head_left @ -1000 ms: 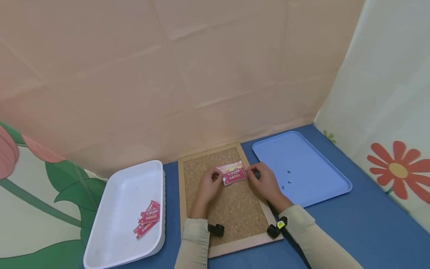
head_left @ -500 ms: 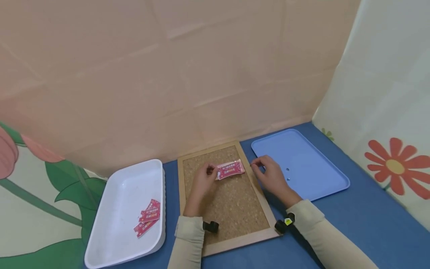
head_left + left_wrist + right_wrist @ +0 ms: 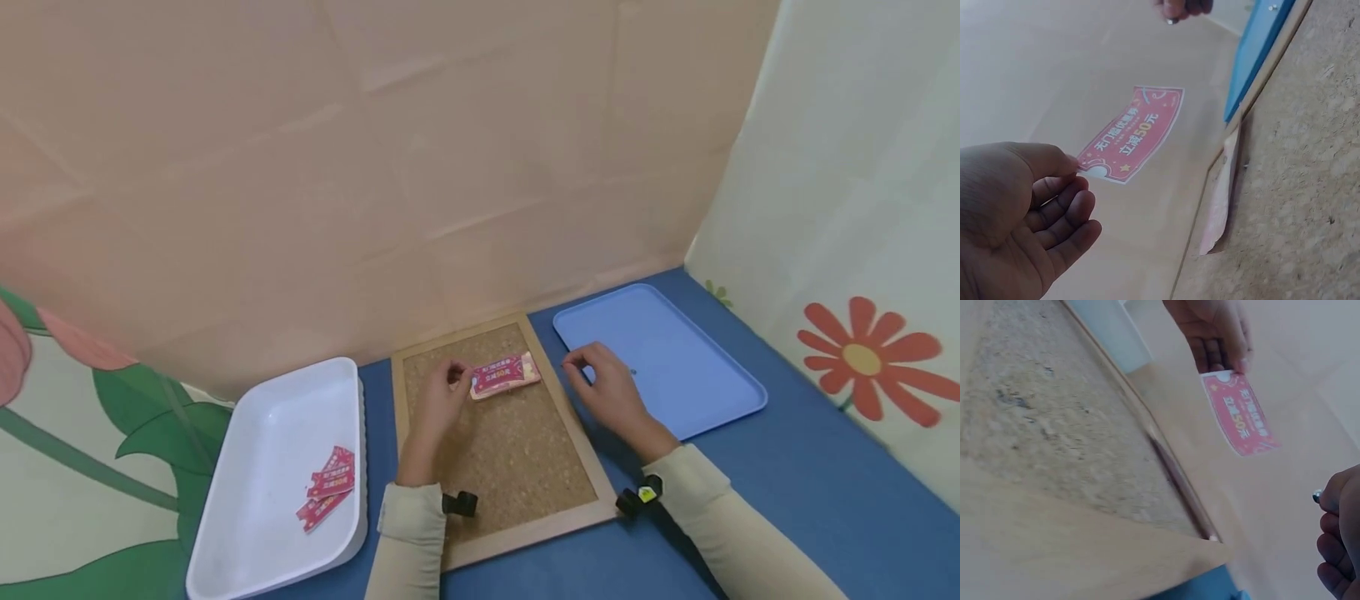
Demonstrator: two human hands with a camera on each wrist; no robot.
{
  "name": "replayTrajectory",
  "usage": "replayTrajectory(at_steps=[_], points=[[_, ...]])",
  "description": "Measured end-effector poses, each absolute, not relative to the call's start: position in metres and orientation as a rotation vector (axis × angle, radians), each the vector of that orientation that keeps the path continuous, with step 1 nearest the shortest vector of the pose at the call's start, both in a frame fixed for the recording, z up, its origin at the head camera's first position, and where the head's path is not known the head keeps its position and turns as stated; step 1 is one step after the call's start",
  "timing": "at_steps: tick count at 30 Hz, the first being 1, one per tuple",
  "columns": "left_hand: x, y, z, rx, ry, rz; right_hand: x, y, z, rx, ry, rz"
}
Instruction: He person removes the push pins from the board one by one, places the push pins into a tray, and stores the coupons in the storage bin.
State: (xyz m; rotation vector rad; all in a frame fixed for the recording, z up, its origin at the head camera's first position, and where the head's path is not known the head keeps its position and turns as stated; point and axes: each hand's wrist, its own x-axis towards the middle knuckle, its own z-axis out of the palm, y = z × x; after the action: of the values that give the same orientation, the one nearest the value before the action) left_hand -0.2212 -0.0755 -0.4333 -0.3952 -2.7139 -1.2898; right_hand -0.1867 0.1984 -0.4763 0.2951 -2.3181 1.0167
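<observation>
While the left hand hangs over the cork board, the held coupon stretches from its fingertips toward the right hand, its long axis running crosswise, left to right, and slightly bowed. The free end seems to be what the next move turns on: it lies left of the right hand's fingertips with a gap between, and the right hand is the nearer to that end.

The left grip is pressed together, thumb and finger pinching the coupon's short edge, the other fingers curled loosely below. The right grip is drawn together too, pinching a small shiny stud, probably a pin, though I cannot make out its point.

Beneath the held coupon, a second coupon lies toward the board's far end, partly raised off the cork; how it is fastened is too blurred to say.

Farther out on the desk, the blue tray sits just beyond the right hand, bearing at least one dark speck, likely another stud. Off to the left, the white tray holds several loose coupons, overlapping near its right wall.
</observation>
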Motion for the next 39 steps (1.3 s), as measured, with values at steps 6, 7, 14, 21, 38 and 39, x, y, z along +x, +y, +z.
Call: replayTrajectory(at_steps=[6,7,14,21,38,39], points=[[-0.220,-0.079,-0.429,-0.402,-2.718,-1.200,-0.186,0.209,-0.471,0.288,-2.288,0.961],[-0.220,-0.080,-0.429,-0.386,-2.714,-1.206,-0.187,0.211,-0.470,0.287,-2.288,0.949],[-0.217,-0.086,-0.424,-0.288,-2.642,-1.294,-0.194,0.226,-0.460,0.256,-2.293,0.929],[-0.213,-0.093,-0.422,-0.226,-2.657,-1.284,-0.197,0.238,-0.456,0.228,-2.276,0.913],[-0.201,-0.137,-0.402,-0.125,-2.509,-1.119,-0.195,0.260,-0.467,0.105,-2.371,0.910],[-0.200,-0.139,-0.400,-0.125,-2.498,-1.111,-0.194,0.262,-0.467,0.097,-2.374,0.911]])
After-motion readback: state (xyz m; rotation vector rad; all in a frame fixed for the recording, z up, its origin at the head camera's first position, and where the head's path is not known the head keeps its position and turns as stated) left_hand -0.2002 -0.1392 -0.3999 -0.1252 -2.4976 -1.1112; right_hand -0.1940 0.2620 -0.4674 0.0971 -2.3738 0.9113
